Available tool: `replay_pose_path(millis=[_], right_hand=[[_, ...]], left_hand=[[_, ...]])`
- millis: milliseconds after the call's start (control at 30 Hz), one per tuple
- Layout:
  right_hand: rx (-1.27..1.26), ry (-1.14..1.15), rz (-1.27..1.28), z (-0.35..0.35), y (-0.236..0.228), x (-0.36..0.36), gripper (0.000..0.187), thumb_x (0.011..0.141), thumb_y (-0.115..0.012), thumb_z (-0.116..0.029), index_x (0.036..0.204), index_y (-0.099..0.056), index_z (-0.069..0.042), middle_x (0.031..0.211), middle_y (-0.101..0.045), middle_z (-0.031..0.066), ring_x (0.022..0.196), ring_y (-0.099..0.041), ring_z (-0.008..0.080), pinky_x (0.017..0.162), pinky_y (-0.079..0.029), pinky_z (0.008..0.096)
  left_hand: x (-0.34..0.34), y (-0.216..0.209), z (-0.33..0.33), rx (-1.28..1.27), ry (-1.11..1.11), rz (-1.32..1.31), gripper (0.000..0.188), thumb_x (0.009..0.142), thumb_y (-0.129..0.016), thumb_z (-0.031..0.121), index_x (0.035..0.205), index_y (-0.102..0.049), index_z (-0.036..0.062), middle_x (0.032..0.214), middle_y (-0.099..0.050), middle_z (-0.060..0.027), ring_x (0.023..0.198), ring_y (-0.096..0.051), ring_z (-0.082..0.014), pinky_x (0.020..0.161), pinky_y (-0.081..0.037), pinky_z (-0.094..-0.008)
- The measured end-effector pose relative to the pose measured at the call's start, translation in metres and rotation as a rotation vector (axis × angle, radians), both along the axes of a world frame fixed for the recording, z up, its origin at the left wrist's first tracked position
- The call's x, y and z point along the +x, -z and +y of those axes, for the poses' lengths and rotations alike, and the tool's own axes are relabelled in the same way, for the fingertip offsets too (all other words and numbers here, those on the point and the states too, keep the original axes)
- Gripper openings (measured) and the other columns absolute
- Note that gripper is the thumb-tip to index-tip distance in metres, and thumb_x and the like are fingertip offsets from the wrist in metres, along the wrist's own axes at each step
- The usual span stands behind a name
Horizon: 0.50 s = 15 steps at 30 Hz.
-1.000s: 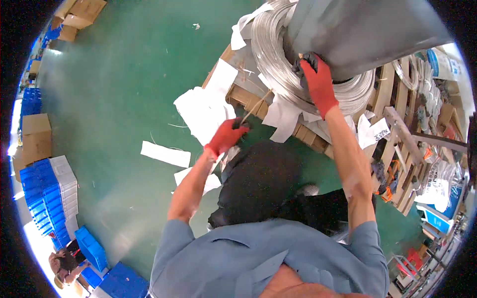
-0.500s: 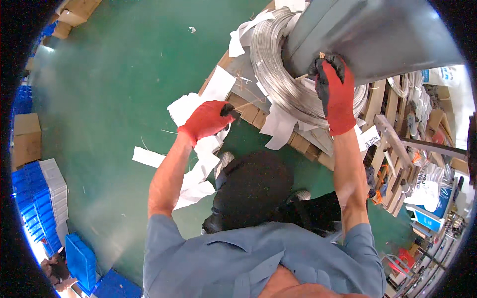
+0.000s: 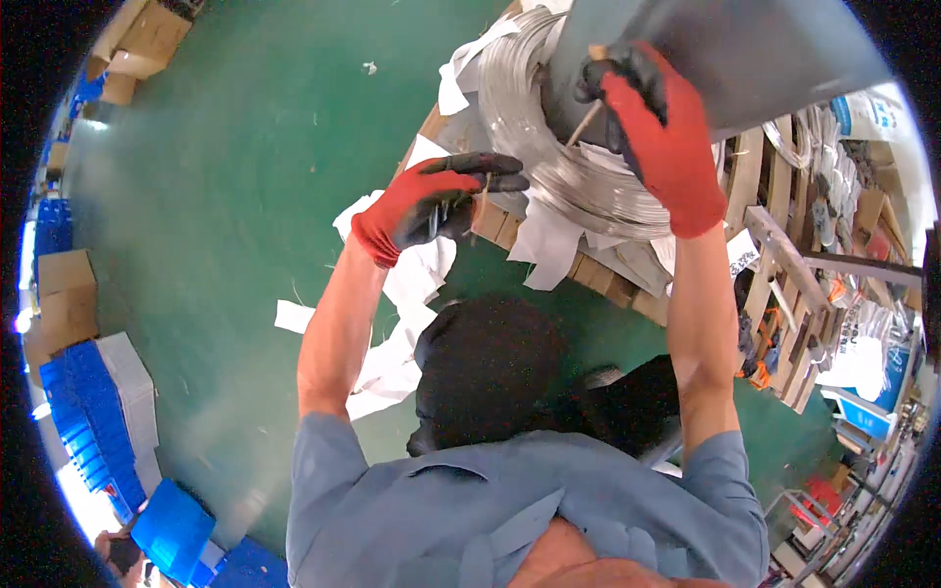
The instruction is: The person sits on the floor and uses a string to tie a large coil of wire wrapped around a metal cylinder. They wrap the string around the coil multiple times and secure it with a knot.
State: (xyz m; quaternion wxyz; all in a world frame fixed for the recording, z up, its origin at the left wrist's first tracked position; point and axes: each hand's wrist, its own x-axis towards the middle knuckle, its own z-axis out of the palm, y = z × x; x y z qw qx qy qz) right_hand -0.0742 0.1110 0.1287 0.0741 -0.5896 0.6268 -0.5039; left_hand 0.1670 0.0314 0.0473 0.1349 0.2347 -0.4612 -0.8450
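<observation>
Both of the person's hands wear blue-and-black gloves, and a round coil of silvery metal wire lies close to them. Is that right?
Not quite: in the head view, the gloves on the left hand and right hand are red and black, not blue and black. The round coil of silvery metal wire does lie close to them.

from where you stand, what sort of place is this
Probably a workshop or warehouse: there is a large coil of silvery wire, wooden pallet slats beside it, and blue plastic bins stacked on the green floor.
</observation>
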Motion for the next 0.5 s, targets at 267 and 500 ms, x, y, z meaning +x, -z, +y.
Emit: replay_pose_path(millis=[267, 500], right_hand=[[0.025, -0.148, 0.087, 0.008, -0.011, -0.016, 0.036, 0.085, -0.059, -0.029, 0.105, -0.057, 0.000, 0.084, -0.063, 0.0221, 0.079, -0.060, 0.0400, 0.070, -0.048, 0.0434], [-0.020, -0.213, 0.105, 0.001, -0.004, -0.017, 0.026, 0.085, -0.060, -0.015, 0.108, -0.059, -0.003, 0.076, -0.060, 0.0098, 0.067, -0.056, 0.0163, 0.064, -0.046, 0.0301]], left_hand=[[-0.028, -0.028, -0.008, -0.814, 0.066, -0.404, 0.023, 0.083, -0.061, 0.017, 0.102, -0.066, 0.0053, 0.081, -0.062, -0.0024, 0.061, -0.056, -0.0114, 0.055, -0.046, -0.0280], [-0.051, -0.007, -0.002, -0.952, 0.025, -0.375, 0.030, 0.083, -0.064, 0.015, 0.111, -0.063, 0.0031, 0.101, -0.067, -0.0071, 0.092, -0.059, -0.0124, 0.082, -0.047, -0.0281]])
